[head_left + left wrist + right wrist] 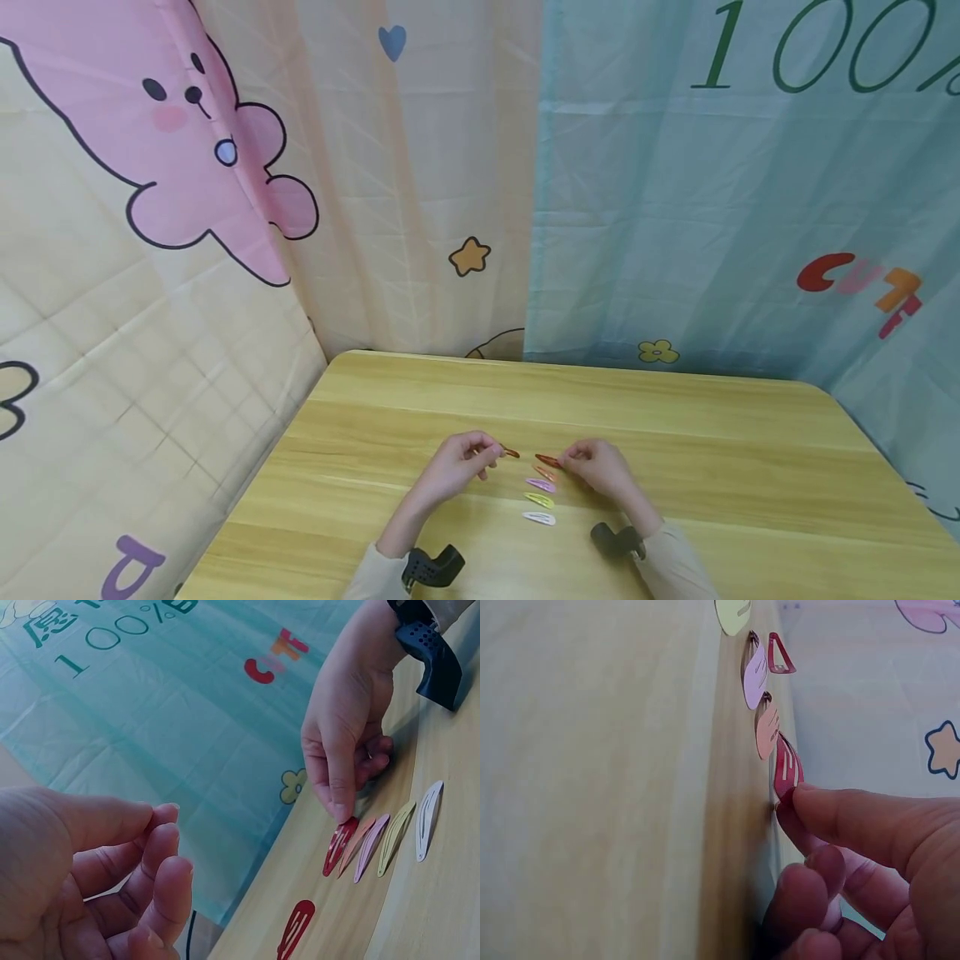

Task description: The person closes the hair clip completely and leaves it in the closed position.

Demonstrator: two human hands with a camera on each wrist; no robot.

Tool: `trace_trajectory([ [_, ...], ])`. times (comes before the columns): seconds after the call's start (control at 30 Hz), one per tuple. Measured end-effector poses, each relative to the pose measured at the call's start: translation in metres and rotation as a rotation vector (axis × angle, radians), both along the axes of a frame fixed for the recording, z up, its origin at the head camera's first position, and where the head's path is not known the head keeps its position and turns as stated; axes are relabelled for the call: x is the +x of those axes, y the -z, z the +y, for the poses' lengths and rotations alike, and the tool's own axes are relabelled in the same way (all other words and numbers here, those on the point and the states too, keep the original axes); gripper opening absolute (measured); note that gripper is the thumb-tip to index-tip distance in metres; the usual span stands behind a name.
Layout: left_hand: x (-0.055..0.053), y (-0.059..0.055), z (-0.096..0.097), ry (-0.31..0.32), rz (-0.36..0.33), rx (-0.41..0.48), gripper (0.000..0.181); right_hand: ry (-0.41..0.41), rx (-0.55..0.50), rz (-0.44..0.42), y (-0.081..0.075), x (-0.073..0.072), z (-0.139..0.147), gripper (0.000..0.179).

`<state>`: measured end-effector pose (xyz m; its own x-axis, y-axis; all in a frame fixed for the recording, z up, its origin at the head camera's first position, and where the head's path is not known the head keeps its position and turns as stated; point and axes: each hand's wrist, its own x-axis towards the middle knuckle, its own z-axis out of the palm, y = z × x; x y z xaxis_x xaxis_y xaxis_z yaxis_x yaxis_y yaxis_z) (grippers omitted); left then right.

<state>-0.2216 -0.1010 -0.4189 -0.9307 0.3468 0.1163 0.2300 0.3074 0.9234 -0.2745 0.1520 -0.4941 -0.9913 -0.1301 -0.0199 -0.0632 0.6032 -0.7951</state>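
My right hand [597, 467] pinches the wide end of a red snap hair clip [787, 769] between thumb and forefinger. Beside it, an orange hair clip [766, 733], a pink-purple one [370, 847], a yellow one [539, 500] and a white one [429, 821] lie in a column on the table. Another red hair clip [296, 930] lies to the left of this column. Close to that clip is my left hand [462, 458], thumb and forefinger tips together and the other fingers loosely bent. In the left wrist view this hand [120, 881] holds nothing.
Everything lies on a light wood-grain table [360, 400] with rounded far corners. Printed cloth curtains [420, 167] hang behind it and at its sides. Both wrists wear a dark camera mount [433, 567].
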Motion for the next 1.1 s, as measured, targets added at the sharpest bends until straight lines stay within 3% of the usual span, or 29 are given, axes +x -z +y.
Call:
trace_trajectory([
  [0.07,0.006,-0.010,0.002,0.007,-0.003,-0.002,0.016,0.004,-0.004,-0.007,0.000,0.000,0.001,0.008],
  [0.17,0.010,-0.016,0.002,0.012,0.002,-0.003,0.016,0.009,-0.009,-0.015,0.001,-0.001,0.002,0.009],
  [0.43,-0.011,0.019,-0.001,-0.002,-0.031,-0.005,0.019,-0.005,-0.009,-0.024,0.001,-0.003,0.006,0.008],
  [0.8,-0.016,0.031,-0.004,0.005,-0.034,0.008,0.022,0.012,-0.043,-0.042,0.001,-0.001,0.007,0.008],
  [0.93,-0.020,0.038,-0.005,-0.046,0.001,-0.044,0.022,0.008,-0.050,-0.028,0.001,0.002,0.008,0.008],
  [1.1,-0.026,0.049,-0.006,-0.157,0.088,-0.171,0.016,0.002,-0.051,-0.021,0.001,0.006,0.009,0.008],
])
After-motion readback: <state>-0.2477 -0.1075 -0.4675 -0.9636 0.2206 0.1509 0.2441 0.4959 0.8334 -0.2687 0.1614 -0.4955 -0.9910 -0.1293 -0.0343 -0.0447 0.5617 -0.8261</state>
